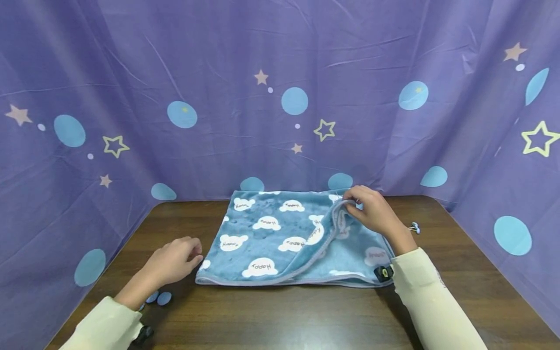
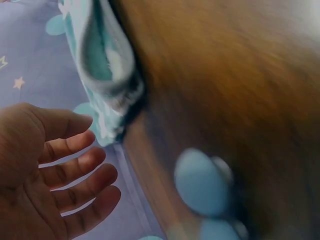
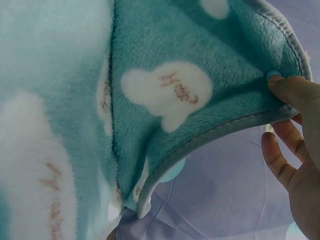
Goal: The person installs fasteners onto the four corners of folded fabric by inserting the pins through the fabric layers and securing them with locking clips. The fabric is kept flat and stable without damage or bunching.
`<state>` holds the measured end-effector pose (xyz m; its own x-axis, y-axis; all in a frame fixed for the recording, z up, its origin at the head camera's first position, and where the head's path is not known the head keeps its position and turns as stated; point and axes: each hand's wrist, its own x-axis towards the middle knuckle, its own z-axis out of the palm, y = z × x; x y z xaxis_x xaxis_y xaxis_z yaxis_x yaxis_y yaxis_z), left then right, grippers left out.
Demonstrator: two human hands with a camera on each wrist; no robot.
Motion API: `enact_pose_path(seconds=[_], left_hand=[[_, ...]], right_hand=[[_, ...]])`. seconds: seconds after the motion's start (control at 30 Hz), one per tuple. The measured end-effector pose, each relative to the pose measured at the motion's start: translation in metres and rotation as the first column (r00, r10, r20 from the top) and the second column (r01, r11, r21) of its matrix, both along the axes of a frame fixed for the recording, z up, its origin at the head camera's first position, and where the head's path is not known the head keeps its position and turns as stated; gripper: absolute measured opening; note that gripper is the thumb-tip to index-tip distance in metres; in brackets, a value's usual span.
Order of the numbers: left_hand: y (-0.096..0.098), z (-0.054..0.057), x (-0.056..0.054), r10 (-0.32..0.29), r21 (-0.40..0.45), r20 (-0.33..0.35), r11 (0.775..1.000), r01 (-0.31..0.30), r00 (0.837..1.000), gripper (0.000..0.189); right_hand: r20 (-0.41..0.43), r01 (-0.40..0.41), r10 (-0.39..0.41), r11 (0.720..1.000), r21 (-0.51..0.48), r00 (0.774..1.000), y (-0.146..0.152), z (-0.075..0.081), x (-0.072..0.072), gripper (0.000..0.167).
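Observation:
A blue fleece blanket [image 1: 262,238] with white bear heads and a grey bound edge lies folded on the table. My right hand [image 1: 372,209] pinches its corner between thumb and fingers and holds that corner lifted at the far right. In the right wrist view the thumb [image 3: 290,90] presses on the fleece and the bound edge [image 3: 215,130] curves down from the grip. My left hand [image 1: 175,260] hovers beside the blanket's near left corner, fingers loosely bent with nothing between them. In the left wrist view the palm [image 2: 30,170] faces the camera, apart from the blanket [image 2: 107,90].
Several small blue round-topped pieces [image 1: 164,298] lie on the brown table [image 1: 262,316] beneath the left forearm. Another small blue and white piece [image 1: 414,227] sits beyond the right wrist. A purple curtain [image 1: 236,136] with stars and dots hangs behind and at both sides.

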<state>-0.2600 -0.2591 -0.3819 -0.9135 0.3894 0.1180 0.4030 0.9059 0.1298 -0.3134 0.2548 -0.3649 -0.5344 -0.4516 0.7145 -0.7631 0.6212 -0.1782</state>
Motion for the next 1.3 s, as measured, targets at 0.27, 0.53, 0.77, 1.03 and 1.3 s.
enact_pose_path(seconds=[0.27, 0.53, 0.77, 1.03, 1.3], left_hand=[[-0.036, -0.008, 0.012, -0.151, -0.016, -0.015, 0.988, 0.151, 0.988, 0.014], [-0.064, -0.017, 0.021, -0.270, -0.050, -0.028, 0.962, 0.268, 0.963, 0.030], [-0.082, -0.016, 0.027, -0.301, -0.061, -0.050, 0.953, 0.298, 0.952, 0.040], [-0.102, -0.023, 0.027, -0.358, -0.032, -0.048, 0.934, 0.356, 0.933, 0.047], [-0.105, -0.031, 0.023, -0.414, 0.056, -0.022, 0.908, 0.415, 0.910, 0.040]], right_hand=[[0.007, 0.010, -0.010, 1.000, 0.000, 1.000, -0.003, -0.001, -0.001, 0.020], [-0.014, 0.024, -0.024, 1.000, 0.004, 1.000, -0.002, 0.001, -0.003, 0.021], [0.017, 0.028, -0.028, 1.000, -0.003, 0.999, -0.001, 0.001, -0.002, 0.022], [0.016, 0.034, -0.034, 0.999, -0.014, 0.999, 0.000, -0.002, -0.001, 0.020], [0.038, 0.037, -0.036, 0.999, -0.007, 0.999, 0.000, -0.004, -0.002, 0.020]])
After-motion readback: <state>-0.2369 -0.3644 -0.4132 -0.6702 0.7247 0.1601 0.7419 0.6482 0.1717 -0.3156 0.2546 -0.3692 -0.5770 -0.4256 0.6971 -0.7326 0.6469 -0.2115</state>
